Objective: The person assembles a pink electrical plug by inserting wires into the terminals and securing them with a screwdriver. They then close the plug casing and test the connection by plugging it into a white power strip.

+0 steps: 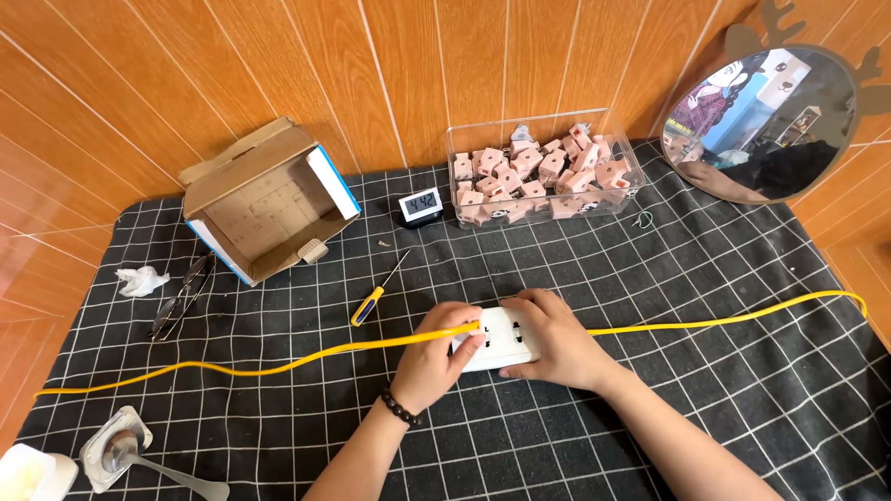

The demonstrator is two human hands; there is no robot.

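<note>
White plastic: the socket block (501, 336) lies flat on the checked cloth (650, 408), near the middle of the table, sockets facing up.
Right hand (557, 341): clenched around the block's right end and top edge, pinning it to the cloth.
Left hand (434, 357): fingers pinched on the yellow cable (278, 364) where it meets the block's left end, thumb against the block's face.
Cable run: one length trails left across the cloth; another leaves from behind the right hand toward the right edge (whether they are one piece cannot be told).
Technique: keep the block pressed flat, grip the cable close to its entry point, and guide it straight, without kinking.
Nearby tool: a yellow-handled screwdriver (375, 295) lies just beyond the left hand, untouched.
Farther out: open cardboard box (269, 199), small digital clock (419, 206), clear bin of pink parts (543, 176), folded glasses (181, 297), round mirror (766, 121), spoon (148, 459) at the near left.
</note>
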